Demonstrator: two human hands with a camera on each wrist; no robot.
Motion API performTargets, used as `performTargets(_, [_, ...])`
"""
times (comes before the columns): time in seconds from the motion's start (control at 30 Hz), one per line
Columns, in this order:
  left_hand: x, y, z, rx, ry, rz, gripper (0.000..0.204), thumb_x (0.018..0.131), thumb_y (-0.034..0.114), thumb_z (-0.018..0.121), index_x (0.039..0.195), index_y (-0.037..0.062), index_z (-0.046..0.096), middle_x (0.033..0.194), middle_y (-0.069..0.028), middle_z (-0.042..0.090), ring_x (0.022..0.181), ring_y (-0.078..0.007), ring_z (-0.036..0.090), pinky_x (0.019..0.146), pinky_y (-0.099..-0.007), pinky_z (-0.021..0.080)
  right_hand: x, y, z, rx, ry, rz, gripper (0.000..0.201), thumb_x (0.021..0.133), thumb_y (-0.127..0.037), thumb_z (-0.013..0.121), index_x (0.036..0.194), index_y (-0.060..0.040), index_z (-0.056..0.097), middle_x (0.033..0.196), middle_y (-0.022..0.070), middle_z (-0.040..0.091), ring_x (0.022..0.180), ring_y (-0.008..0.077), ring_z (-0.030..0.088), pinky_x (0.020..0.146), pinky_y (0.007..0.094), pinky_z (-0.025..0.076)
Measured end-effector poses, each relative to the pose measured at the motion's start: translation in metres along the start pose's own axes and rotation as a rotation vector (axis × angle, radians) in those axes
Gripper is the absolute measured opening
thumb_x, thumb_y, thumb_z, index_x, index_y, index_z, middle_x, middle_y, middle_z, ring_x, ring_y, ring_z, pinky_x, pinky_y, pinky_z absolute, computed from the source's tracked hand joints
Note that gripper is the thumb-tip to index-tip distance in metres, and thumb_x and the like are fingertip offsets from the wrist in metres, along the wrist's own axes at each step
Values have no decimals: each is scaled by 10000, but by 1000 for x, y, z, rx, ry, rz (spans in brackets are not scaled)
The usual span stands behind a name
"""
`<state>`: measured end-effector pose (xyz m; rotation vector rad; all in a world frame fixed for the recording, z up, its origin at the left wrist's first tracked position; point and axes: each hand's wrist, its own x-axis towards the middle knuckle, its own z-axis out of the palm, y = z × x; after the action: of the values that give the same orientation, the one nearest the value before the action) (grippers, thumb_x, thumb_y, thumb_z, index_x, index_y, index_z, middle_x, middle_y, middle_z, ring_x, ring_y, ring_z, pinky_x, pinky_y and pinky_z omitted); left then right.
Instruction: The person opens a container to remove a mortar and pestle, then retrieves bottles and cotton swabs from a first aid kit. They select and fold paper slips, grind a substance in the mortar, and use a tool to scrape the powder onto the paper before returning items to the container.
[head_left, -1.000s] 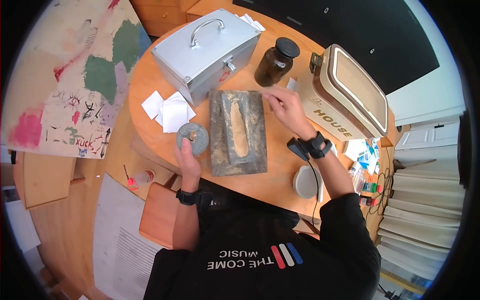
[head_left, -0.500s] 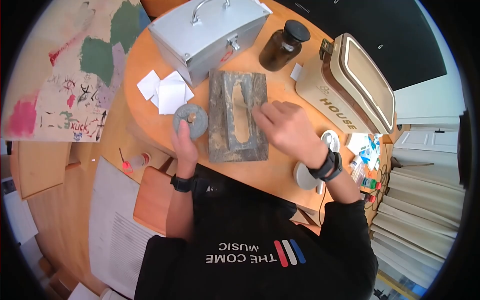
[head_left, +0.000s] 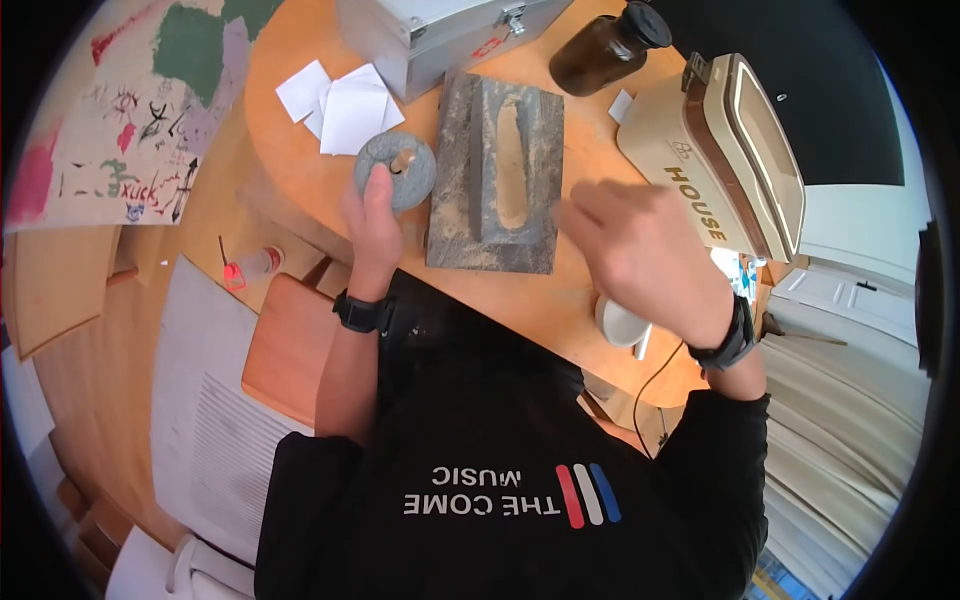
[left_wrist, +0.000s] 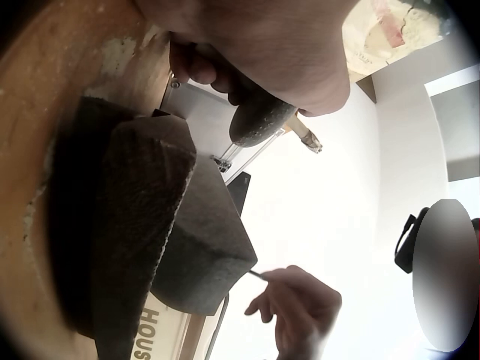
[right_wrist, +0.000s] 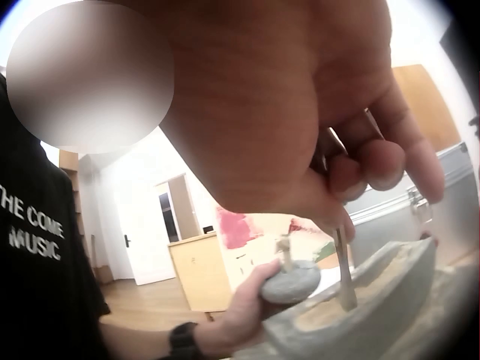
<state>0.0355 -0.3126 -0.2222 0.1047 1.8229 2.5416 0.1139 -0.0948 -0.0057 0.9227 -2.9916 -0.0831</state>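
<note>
My left hand grips a round grey stone disc with a short wooden peg, left of the grey stone block. That block, with a long hollow holding tan powder, lies on a rough dark slab. Just right of the slab is my right hand, blurred in the head view. In the right wrist view its thumb and fingers pinch a thin metal tool, whose flat tip is at the powder in the hollow. The left wrist view shows the disc held clear of the block.
White paper squares lie beyond the disc. A silver case, a dark jar and a beige "HOUSE" box stand along the far side. Near the right forearm are a white bowl and a black cable.
From the slab's far right corner, my right hand has come over the hollow and now sits at the slab's right side. My left hand keeps its grip on the disc. The head view has shifted.
</note>
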Motion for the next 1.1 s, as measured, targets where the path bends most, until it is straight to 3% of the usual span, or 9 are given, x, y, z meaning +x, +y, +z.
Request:
performTargets(0.1, [0,4,4,-12,-33,16,408,1079,268,461,1204,-75,645,1119,-105,680,1035,-184,615,925,-346,488,8,-1,15,-43,21,-1,205,679,-30,652,883,-14,637,752,85,521,637,253,584,537,372,473])
performTargets(0.27, [0,6,4,-27,0,-15,399,1075,276,488,1187,-70,653,1082,-81,688,987,-155,610,887,-329,491,14,-3,-11,59,-29,-49,179,678,-23,648,850,-18,598,751,95,520,663,263,590,556,379,480])
performTargets(0.4, [1,3,2,-36,-37,6,390,1066,282,515,1158,-66,666,1014,-59,684,927,-127,594,834,-313,487,23,15,11,-69,-10,-51,239,663,-10,659,902,-3,649,728,84,480,633,249,573,527,385,463])
performTargets(0.5, [2,7,6,-81,9,8,374,1057,280,532,1105,-60,680,938,-39,668,865,-114,575,786,-304,477,11,-3,-18,28,-73,-35,235,673,-1,649,908,-3,629,739,89,486,670,254,580,542,374,466])
performTargets(0.63, [2,6,4,-50,-14,-10,354,1049,274,541,1046,-46,691,875,-7,635,800,-95,530,721,-290,444,12,3,11,2,16,-26,272,655,0,662,927,3,649,716,80,477,604,248,565,507,383,449])
performTargets(0.77, [1,10,5,-41,-22,-4,350,1052,277,535,1055,-37,689,863,15,611,790,-81,496,697,-281,416,5,-13,-10,61,17,-4,279,657,7,654,934,1,627,712,88,463,601,258,556,515,383,447])
performTargets(0.83, [1,4,-3,9,-78,-42,394,1075,282,483,1224,-53,628,1127,-68,632,1031,-152,565,912,-331,448,3,-13,4,40,29,-8,285,654,23,648,938,2,638,709,86,462,594,255,556,506,380,439])
performTargets(0.9, [0,2,-2,1,-125,-60,433,1086,283,457,1310,-61,595,1260,-110,641,1150,-189,600,1019,-358,465,4,0,16,-21,56,23,309,640,25,649,948,7,665,702,79,469,583,242,557,499,374,442])
performTargets(1.1, [1,7,-3,28,-117,-25,434,1081,279,457,1325,-60,578,1268,-111,631,1147,-195,603,1016,-365,468,1,-24,24,15,135,63,269,662,28,644,930,3,650,708,84,467,582,240,550,501,369,446])
